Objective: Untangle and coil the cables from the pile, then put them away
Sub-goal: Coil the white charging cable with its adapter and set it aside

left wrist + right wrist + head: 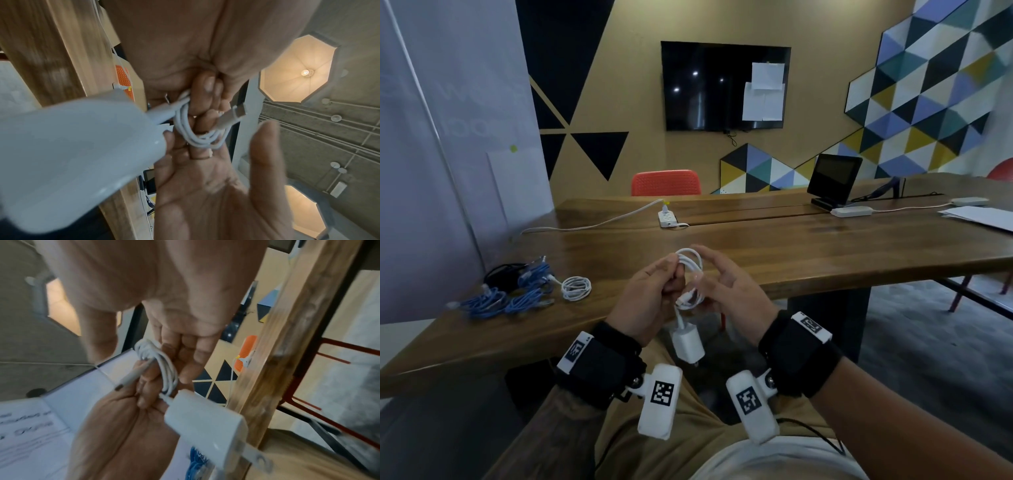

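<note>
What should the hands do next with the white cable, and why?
Probably tuck the loose plug end into the loops. The left hand already holds the white cable coiled, the right hand touches it, and the charger block dangles below, so only that end is free.

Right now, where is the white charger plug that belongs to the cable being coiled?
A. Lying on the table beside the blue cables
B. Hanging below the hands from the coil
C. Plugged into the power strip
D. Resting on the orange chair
B: in the head view the charger plug dangles under the white coil, which the left hand grips and the right hand touches, off the table.
</note>
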The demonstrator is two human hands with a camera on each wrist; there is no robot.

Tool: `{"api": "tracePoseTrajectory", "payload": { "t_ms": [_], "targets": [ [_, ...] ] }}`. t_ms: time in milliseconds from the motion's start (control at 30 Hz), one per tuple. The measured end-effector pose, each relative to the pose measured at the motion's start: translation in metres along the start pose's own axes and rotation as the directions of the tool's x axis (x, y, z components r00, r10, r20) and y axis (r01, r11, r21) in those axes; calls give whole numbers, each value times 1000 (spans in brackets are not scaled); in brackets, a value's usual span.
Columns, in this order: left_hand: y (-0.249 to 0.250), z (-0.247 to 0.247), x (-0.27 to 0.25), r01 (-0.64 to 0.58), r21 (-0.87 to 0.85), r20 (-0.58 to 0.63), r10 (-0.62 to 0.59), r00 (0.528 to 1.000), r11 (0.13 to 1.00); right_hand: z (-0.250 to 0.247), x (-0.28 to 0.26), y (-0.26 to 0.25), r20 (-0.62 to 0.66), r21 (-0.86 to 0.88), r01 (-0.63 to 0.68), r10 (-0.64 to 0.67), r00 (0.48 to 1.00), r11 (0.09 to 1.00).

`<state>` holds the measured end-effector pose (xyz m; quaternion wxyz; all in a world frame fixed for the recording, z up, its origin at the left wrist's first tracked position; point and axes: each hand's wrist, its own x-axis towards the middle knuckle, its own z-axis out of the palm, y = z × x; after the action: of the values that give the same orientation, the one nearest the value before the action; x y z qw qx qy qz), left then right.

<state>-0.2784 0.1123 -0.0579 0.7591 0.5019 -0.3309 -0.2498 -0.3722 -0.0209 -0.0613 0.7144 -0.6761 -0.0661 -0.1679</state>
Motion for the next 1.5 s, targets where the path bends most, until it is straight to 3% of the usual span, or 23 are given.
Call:
{"api": "tracePoseTrajectory", "payload": {
  "t_ms": [100, 267, 400, 500, 733, 900, 967, 1033, 1100, 1133, 1233, 1300, 1500],
  "targets": [
    [2, 2, -1, -20, -15, -17, 19, 1000, 1000, -1, -1, -1, 111, -142, 66, -51, 993, 988],
    [0, 8, -3, -37, 47, 28, 35, 999, 998, 8, 0, -2, -114, -72, 116, -123, 986, 991],
    [-3, 12, -4, -60, 112, 92, 50, 994, 992, 5, 2, 4, -230, -154, 109, -143, 963, 982],
    [-6, 10, -4, -132, 185, 117, 111, 987, 974, 3, 3, 7, -255, -212, 134, -187, 949, 968],
    [-9, -4, -2, -105, 232, 206, 57, 977, 967, -3, 3, 3, -254, -405, 152, -270, 929, 902],
    [-13, -1, 1, -126, 326, 137, 84, 987, 937, -2, 5, 4, -290, -462, 176, -336, 896, 869],
    [-16, 1, 1, -105, 276, 94, 82, 992, 955, -4, 5, 4, -250, -528, 198, -374, 893, 826],
    [-16, -1, 1, -64, 195, 58, 54, 997, 979, -8, 3, 5, -159, -643, 273, -473, 867, 716],
    [-14, -5, 2, -45, 141, 70, 36, 997, 989, -10, 1, 7, -65, -726, 338, -548, 834, 599],
    [-13, -6, 2, -43, 136, 81, 33, 996, 990, -10, 1, 6, -58, -728, 339, -547, 835, 595],
    [-10, -3, 0, -49, 164, 116, 30, 993, 985, -10, 2, 0, -168, -583, 174, -328, 930, 794],
    [-9, -1, -2, -47, 180, 144, 21, 989, 983, -12, 5, -3, -131, -455, 101, -178, 975, 885],
    [-11, 4, -4, -5, 170, 210, -32, 977, 985, -18, 6, -4, -114, -420, 123, -187, 976, 899]
  ]
}}
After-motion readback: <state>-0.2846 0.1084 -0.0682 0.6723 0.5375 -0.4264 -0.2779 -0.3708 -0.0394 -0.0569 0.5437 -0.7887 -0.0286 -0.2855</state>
